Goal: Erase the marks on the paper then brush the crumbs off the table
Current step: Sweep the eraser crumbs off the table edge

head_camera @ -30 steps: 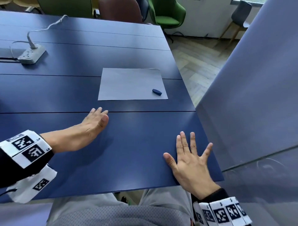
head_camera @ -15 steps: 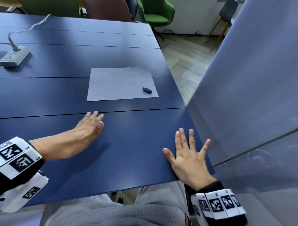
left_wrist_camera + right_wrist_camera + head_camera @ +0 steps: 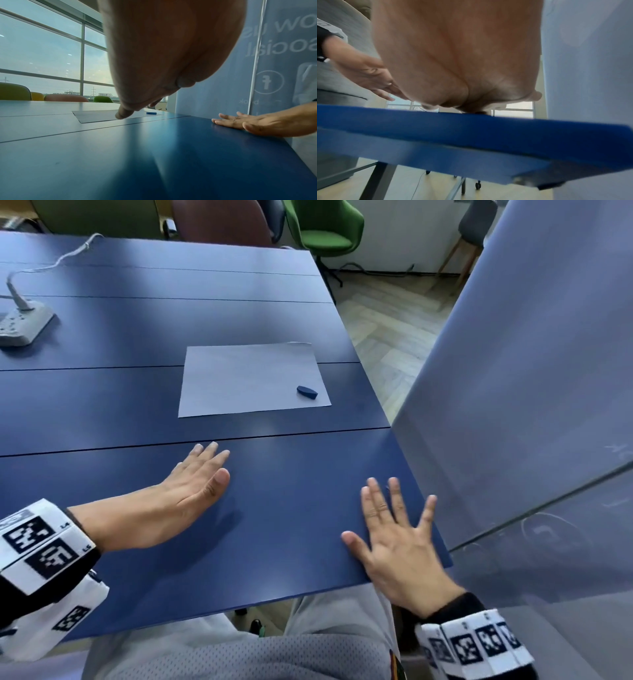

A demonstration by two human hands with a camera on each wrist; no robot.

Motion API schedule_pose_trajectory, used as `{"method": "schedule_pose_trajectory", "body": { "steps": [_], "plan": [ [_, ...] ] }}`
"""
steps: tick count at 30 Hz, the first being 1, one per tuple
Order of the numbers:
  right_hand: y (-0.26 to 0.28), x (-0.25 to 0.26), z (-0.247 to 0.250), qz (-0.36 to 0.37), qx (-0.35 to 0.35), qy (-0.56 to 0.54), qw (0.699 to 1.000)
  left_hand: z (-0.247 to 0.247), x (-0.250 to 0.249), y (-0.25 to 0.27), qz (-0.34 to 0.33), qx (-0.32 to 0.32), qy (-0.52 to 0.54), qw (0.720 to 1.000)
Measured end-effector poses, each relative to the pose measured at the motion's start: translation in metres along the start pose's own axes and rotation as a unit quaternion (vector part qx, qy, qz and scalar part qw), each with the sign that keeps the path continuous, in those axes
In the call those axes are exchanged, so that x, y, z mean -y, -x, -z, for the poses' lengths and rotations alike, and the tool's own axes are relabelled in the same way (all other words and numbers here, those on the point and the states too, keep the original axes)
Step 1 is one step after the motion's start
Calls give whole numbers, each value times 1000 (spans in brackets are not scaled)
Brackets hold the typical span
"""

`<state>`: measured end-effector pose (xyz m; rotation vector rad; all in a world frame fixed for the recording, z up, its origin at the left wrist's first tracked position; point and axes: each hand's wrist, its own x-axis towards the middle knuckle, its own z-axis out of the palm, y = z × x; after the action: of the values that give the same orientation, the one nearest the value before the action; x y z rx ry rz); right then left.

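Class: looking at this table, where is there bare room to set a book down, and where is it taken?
Bare: the table between power strip and paper, and between the hands. Taken: the paper's near right corner, under the eraser; near edge under left hand and right hand.

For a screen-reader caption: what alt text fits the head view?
Left hand and right hand lie flat, fingers straight, on a blue table. Beyond them a sheet of paper carries a small blue eraser; a power strip sits far left.

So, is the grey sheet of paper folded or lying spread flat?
Spread flat: the grey sheet of paper lies open on the blue table; only its far right corner curls slightly.
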<state>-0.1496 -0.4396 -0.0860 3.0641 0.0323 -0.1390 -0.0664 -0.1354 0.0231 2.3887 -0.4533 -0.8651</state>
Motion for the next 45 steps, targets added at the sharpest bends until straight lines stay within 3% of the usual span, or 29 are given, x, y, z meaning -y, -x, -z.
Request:
{"method": "schedule_pose_trajectory", "body": {
  "steps": [3, 6, 9, 11, 16, 18, 20, 23, 30, 35, 40, 45],
  "plan": [
    [9, 0, 4, 7, -27, -6, 1000, -4, -2, -1, 4, 5, -8, 1000],
    [36, 42, 5, 129, -87, -31, 987, -8, -6, -3, 0, 17, -17, 1000],
    [60, 58, 1, 212, -52, -16, 976, -7, -9, -4, -3, 25, -25, 999],
    [58, 37, -1, 191, -36, 3, 981, -6, -9, -3, -5, 23, -27, 999],
    [37, -20, 4, 59, 5, 31, 998, -6, -12, -3, -2, 29, -27, 999],
    [38, -10, 6, 73, -14, 8, 997, -9, -15, -4, -4, 36, -37, 999],
    [47, 17, 4, 137, -44, -13, 989, -11, -21, -4, -6, 44, -41, 998],
    [57, 37, 4, 189, -23, -16, 981, -10, -26, -7, -16, 57, -46, 997],
    [24, -27, 8, 34, 42, -18, 998, -8, -26, -10, -16, 56, -62, 996],
    [16, 21, 17, 97, 9, -53, 994, -16, -30, -17, -13, 98, -97, 990],
    [-14, 47, 36, 108, 44, -51, 992, -14, -42, -25, -14, 139, -152, 978],
    [-21, 8, 41, 5, 114, -42, 993, -17, -41, -48, -19, 121, -242, 962]
  ]
}}
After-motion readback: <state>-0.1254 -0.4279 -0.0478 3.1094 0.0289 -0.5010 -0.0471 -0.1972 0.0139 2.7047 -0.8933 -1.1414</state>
